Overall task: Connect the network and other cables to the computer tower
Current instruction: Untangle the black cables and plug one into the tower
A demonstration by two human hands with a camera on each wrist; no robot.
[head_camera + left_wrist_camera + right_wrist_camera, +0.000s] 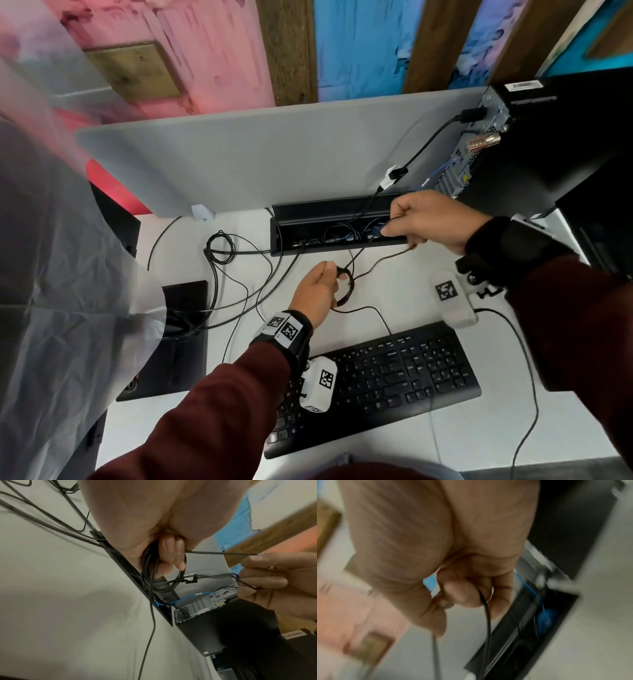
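Note:
The black computer tower [548, 144] stands at the desk's far right, its rear panel [202, 604] facing left. A blue network cable [190, 597] and a black power cable [428, 144] are plugged into it. My left hand [317, 291] grips a small coil of thin black cable [154, 574] above the desk. My right hand [428, 219] is closed over the same thin cable [485, 609] above the cable tray [339, 226], about a hand's width from the tower. The cable's plug end is hidden.
A black keyboard [376, 383] lies in front, its cable running toward my left hand. Loose black cables [222, 253] lie across the white desk at left. A grey divider panel [260, 150] stands behind the tray. A monitor base [181, 329] sits left.

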